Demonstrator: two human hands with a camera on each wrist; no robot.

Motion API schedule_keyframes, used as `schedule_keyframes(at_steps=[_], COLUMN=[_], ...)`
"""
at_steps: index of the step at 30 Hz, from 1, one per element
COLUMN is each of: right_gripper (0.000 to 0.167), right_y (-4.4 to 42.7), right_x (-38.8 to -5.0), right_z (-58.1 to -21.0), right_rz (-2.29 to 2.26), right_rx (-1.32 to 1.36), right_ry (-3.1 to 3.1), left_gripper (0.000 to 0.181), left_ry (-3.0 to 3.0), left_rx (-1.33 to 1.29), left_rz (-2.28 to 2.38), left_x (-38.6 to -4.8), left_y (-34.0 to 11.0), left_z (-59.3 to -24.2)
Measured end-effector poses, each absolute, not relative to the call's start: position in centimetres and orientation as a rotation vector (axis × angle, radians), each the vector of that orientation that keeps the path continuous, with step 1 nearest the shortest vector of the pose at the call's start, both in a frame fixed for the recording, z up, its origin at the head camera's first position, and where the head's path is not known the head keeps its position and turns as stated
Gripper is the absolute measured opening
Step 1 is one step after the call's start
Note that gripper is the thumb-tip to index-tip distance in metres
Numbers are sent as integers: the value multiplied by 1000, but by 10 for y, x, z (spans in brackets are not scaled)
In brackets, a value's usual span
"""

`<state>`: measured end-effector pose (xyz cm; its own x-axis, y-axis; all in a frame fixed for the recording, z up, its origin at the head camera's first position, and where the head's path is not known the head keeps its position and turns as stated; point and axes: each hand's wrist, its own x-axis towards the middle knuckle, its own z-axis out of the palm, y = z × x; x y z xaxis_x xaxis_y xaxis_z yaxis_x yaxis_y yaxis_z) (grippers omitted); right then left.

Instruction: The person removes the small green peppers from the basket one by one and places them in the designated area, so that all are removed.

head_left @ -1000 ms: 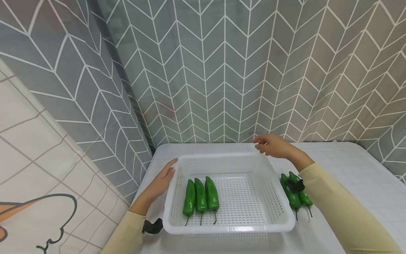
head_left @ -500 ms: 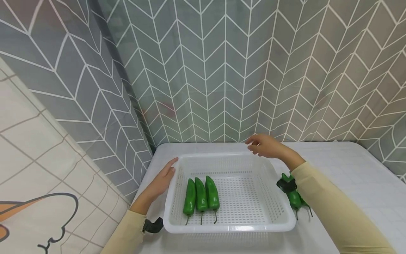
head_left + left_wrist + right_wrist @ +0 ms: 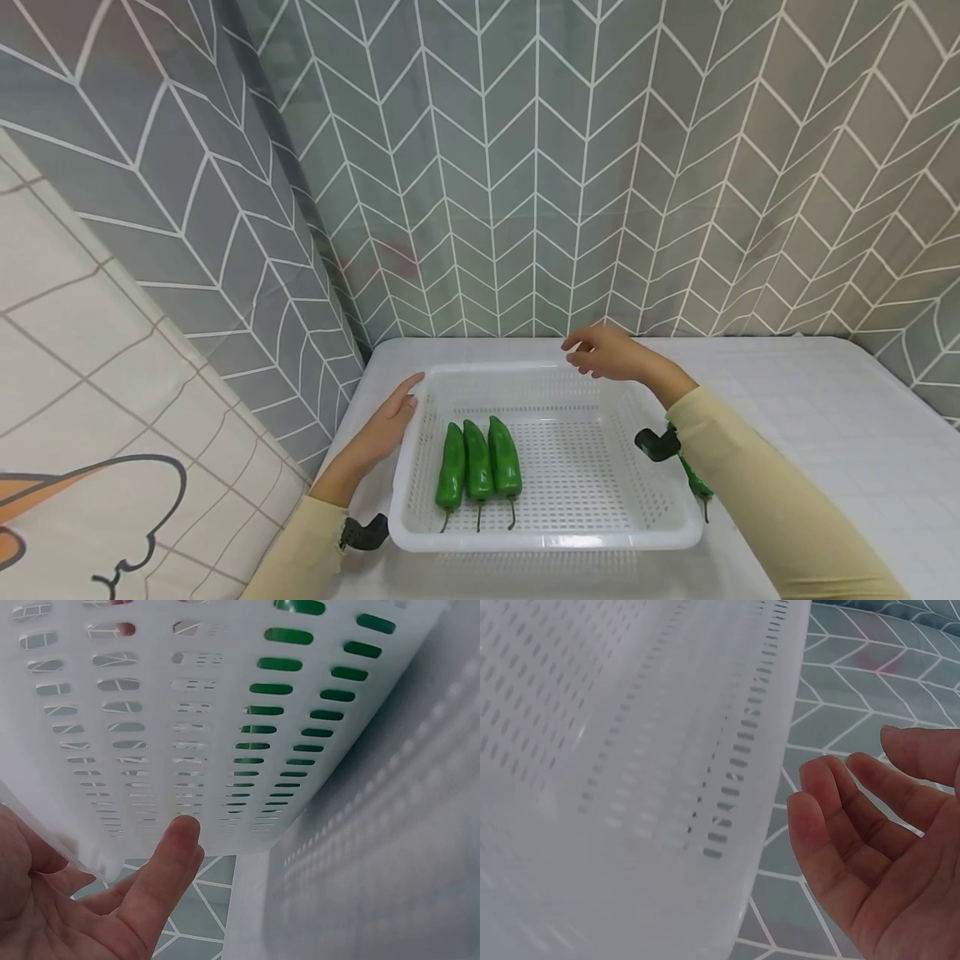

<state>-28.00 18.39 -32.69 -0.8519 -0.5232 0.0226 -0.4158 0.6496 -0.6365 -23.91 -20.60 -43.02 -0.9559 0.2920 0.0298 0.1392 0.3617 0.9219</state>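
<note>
A white perforated basket stands on the table with three green peppers side by side in its left half. My left hand lies against the basket's left rim near the back corner; in the left wrist view its fingers touch the perforated side wall. Above the back right part of the rim, my right hand hovers with loosely bent fingers and holds nothing. The right wrist view shows that hand apart from the basket wall.
Right of the basket, a green pepper lies on the white tablecloth, partly hidden by the right sleeve. A patterned curtain hangs behind the table, and another cloth hangs at the left.
My right hand has moved left over the basket's back rim, and its sleeve now covers more of the peppers on the right. The left hand stays at the rim.
</note>
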Motion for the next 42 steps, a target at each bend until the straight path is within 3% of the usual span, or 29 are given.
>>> schedule_keyframes(at_steps=[42], right_gripper=[31], right_y=[142], right_x=[-285], right_z=[-361], right_rz=[-896], right_rx=[-732], right_ry=[2601], left_gripper=[51], left_ry=[2481], left_rx=[383], left_rz=[1635], left_x=[-239], left_y=[-206], left_z=[-430])
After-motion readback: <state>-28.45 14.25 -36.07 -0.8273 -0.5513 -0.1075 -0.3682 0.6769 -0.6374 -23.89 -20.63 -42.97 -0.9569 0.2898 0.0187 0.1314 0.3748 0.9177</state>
